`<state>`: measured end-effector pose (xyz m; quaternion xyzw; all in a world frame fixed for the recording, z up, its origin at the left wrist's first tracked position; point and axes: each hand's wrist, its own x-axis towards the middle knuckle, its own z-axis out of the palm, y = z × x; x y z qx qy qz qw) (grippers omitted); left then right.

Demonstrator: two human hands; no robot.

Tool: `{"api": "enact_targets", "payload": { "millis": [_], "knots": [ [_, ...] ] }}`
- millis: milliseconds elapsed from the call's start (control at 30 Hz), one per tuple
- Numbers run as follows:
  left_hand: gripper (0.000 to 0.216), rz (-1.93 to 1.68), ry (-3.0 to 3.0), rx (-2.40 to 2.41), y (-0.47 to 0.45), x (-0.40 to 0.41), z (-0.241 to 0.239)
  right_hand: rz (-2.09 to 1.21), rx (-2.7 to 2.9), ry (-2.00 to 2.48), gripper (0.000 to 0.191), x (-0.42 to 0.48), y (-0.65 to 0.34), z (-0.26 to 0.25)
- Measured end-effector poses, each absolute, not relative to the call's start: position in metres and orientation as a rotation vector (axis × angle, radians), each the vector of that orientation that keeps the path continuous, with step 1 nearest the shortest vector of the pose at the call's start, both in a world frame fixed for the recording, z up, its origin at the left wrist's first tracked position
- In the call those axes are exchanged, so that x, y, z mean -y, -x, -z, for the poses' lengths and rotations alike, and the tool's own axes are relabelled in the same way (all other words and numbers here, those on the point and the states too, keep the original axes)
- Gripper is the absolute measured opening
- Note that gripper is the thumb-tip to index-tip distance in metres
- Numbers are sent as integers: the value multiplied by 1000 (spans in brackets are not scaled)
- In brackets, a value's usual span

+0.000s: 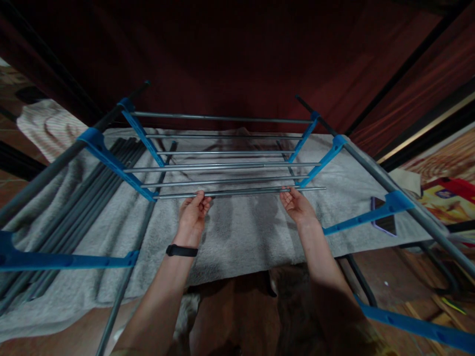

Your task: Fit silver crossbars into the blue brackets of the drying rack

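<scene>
Two hands up, your left hand [193, 211] and right hand [296, 203] pinching the nearest grey rod [241, 192], fingertips over it, blue bracket [118, 165] far left.

A thin grey metal rod [240, 192] is lying level across the middle of the frame, running left to right just above a grey towel. Its left end is sitting at a blue plastic side bracket [118, 165], while its right end is sticking out a little past the matching blue plastic bracket on the right [322, 163]. It is lying nearest the viewer, parallel to the other grey metal rods [222, 168] spanning the two brackets behind it.
</scene>
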<state>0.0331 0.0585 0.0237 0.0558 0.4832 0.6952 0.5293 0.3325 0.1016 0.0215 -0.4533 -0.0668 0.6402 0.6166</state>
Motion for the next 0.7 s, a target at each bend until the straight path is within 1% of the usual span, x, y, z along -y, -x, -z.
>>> {"api": "enact_targets", "payload": {
  "millis": [167,367,700],
  "knots": [
    [12,-1622,-142,-1136,-36,-58,-24,-1487,172,1048,18,-101,-330,-23],
    [9,-1582,-171,-1138,-38,-57,-25,-1491,173,1041,21,-100,-326,-25],
    [21,-1641,-115,-1149,-32,-59,-23,-1511,201,1048,22,-100,-326,-23]
  ]
}}
